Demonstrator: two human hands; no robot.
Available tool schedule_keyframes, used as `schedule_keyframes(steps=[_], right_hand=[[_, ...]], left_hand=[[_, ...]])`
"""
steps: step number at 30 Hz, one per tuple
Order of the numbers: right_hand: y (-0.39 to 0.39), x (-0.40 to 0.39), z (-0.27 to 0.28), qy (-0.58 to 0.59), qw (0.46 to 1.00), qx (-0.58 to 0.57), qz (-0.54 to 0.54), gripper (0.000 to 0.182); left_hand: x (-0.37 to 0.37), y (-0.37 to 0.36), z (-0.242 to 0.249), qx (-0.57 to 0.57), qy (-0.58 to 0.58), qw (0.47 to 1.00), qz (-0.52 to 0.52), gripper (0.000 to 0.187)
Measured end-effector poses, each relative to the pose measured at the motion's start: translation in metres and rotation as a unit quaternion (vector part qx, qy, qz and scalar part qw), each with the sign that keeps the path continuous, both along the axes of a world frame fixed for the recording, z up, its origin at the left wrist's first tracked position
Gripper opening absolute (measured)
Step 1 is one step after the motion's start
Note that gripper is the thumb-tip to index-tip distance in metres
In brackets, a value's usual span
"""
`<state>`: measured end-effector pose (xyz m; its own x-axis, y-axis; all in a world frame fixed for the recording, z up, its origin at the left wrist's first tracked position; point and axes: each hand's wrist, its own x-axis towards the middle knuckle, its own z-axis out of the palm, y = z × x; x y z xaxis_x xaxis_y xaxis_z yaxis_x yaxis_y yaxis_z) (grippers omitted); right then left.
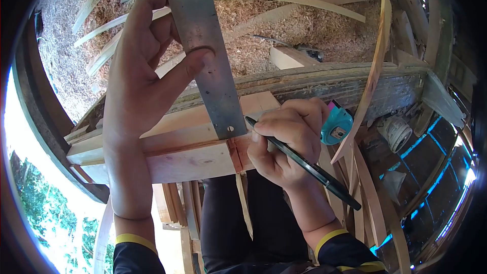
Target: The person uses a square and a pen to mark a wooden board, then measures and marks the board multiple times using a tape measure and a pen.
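Observation:
My left hand (139,76) is closed on a wide flat steel ruler (203,35), its thumb laid across the face and its fingers behind the far edge. The ruler's near end, with a small hole, lies over a light wooden board (190,162). My right hand (291,142) grips a dark pen (309,166) whose tip is right at the ruler's right edge, near that end. Reddish marks show on the board's edge just below the tip. Beside my right knuckles is a teal tape measure (337,124).
A thick weathered beam (324,83) runs behind the board. Curved wooden strips (299,0) lie on shavings beyond it. One long curved strip (373,66) rises at the right, near a whitish container (395,133). More strips (365,193) stand below, beside my legs.

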<state>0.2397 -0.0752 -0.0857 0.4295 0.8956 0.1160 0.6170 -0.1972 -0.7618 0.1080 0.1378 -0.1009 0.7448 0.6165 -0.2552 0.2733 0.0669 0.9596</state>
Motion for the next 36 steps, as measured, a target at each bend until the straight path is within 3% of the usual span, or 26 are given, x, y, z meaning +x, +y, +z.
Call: schedule_keyframes(steps=[36], right_hand=[[0.0003,-0.0042,-0.0007,-0.009,1.000,0.004,-0.007,0.028]], left_hand=[[-0.0020,0.0015,-0.0015,0.005,0.020,1.000,-0.006,0.072]])
